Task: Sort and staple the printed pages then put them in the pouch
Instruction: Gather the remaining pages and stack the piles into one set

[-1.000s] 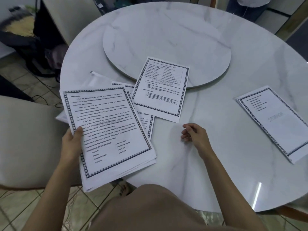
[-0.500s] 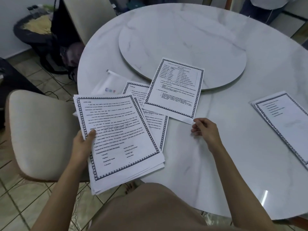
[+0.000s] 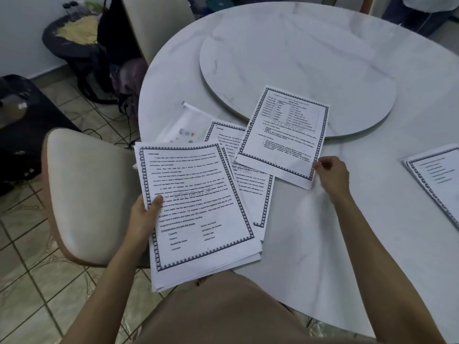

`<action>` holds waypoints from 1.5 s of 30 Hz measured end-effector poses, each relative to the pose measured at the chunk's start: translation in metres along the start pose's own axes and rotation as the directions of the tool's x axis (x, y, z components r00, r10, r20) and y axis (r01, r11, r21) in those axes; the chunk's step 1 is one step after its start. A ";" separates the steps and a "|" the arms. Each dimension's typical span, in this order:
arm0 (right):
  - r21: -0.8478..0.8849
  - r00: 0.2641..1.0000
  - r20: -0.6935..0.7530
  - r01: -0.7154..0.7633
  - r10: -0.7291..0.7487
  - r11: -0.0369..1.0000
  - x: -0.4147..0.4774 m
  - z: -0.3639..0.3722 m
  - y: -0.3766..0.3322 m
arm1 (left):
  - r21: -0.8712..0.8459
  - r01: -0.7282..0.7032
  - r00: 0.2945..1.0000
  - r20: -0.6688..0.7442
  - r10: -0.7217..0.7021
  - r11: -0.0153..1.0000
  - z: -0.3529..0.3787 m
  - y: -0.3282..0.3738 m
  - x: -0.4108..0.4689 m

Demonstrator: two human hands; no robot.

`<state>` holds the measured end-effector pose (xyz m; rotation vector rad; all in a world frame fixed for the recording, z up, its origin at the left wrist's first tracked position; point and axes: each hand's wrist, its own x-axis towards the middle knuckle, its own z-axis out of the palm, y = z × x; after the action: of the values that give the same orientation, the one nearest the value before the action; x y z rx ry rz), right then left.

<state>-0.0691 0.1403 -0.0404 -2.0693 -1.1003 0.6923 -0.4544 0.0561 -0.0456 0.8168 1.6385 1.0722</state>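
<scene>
Sorting step, I'd judge: left hand (image 3: pixel 144 219) grip wraps the left edge of a thick stack of printed pages (image 3: pixel 198 212), thumb on top, held over the table (image 3: pixel 323 232) edge. Right hand (image 3: pixel 331 173) grip pinches the lower-right corner of a single sheet (image 3: pixel 285 137) lying partly on the round turntable (image 3: pixel 298 58) & overlapping a bordered page (image 3: pixel 250 184). Next move prob. needs that thin, floppy sheet lifted w/o creasing & laid in order; pouch (image 3: pixel 183 125), clear soft plastic, lies flat under the loose pages, a 2nd pile (image 3: pixel 437 180) well apart at right, paper matte white w/ dark patterned borders, table glossy marble-look.
</scene>
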 end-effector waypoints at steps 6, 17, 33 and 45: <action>0.025 0.991 0.015 -0.137 0.137 0.990 0.013 0.009 -0.003 | 0.009 0.004 1.000 0.020 -0.005 1.000 -0.001 -0.002 -0.002; 0.352 0.951 0.168 -0.303 0.259 0.886 0.025 0.025 -0.009 | 0.033 0.018 0.999 0.033 -0.019 0.999 0.002 0.000 -0.004; 0.352 0.967 0.254 -0.106 0.014 0.930 -0.027 0.003 -0.010 | 0.014 0.046 0.999 0.029 -0.046 0.999 0.024 -0.006 -0.024; 0.092 0.826 0.542 0.127 -0.156 0.988 -0.103 0.037 -0.003 | -0.122 0.119 0.988 -0.080 -0.129 0.985 0.036 -0.010 -0.035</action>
<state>-0.1487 0.0657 -0.0474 -1.7563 -1.5118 1.2750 -0.4096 0.0308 -0.0466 0.5900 1.6600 1.1181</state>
